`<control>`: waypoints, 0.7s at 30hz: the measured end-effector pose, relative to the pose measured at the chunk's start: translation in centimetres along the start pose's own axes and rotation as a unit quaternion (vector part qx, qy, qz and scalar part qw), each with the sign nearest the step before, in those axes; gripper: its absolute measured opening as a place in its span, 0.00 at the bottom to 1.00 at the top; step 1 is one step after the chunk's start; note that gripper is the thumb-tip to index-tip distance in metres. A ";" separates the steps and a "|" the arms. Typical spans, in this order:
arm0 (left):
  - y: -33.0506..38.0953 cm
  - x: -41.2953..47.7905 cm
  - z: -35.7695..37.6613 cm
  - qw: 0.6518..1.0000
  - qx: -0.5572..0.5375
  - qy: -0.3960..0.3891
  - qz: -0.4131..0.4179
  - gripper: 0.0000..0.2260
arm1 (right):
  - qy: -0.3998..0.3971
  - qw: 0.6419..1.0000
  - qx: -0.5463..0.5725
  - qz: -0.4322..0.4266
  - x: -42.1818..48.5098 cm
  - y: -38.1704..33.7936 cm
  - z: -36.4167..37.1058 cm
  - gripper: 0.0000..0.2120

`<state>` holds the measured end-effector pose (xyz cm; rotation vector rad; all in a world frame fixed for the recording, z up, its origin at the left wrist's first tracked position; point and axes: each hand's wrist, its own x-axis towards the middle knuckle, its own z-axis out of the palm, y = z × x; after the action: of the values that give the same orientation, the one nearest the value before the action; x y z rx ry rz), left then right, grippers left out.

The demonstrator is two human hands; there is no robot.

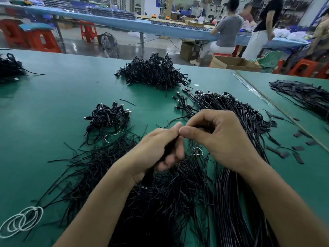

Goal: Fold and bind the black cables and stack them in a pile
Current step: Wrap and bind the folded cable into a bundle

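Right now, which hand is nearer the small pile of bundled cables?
Left. The left hand, gripping a folded cable, is just right of the small pile. The right hand, pinching the same cable, lies farther right, beyond the left hand.

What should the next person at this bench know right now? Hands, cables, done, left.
Left hand grips a folded black cable; right hand pinches its upper end, apparently binding it.
Done: small pile of bound bundles left of centre, and a larger pile farther back.
Unfolded cables run under the right arm; thin black strands, likely ties, lie under the left.
Left: finish this one, stack it, then the many loose cables.
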<state>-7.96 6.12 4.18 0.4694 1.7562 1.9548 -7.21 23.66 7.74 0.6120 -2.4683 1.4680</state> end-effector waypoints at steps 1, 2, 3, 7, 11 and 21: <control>0.2 -0.2 -0.3 0.996 -0.074 -0.042 -0.005 0.25 | 0.012 1.000 0.023 0.011 0.0 0.3 0.2 0.11; 0.6 -0.4 -0.5 0.985 -0.151 -0.086 -0.010 0.24 | 0.021 0.998 0.052 0.030 -0.1 0.5 0.5 0.13; 0.9 -0.6 -0.7 0.966 -0.224 -0.130 -0.007 0.23 | 0.026 0.995 0.081 0.055 -0.3 0.7 0.7 0.14; 1.5 -0.8 -0.9 0.883 -0.437 -0.150 0.076 0.19 | -0.027 0.992 0.048 0.112 -1.2 1.1 1.9 0.10; 0.6 0.4 0.0 0.933 -0.272 0.115 0.205 0.18 | -0.117 0.987 -0.091 0.058 -1.9 0.5 3.2 0.12; -1.2 0.6 0.9 0.970 0.191 0.106 0.105 0.24 | -0.111 0.982 -0.154 -0.007 -1.6 -0.4 -0.3 0.09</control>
<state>-7.85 7.28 3.08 0.6145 2.3227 1.8599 -5.62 24.16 7.64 0.7600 -2.7754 1.0256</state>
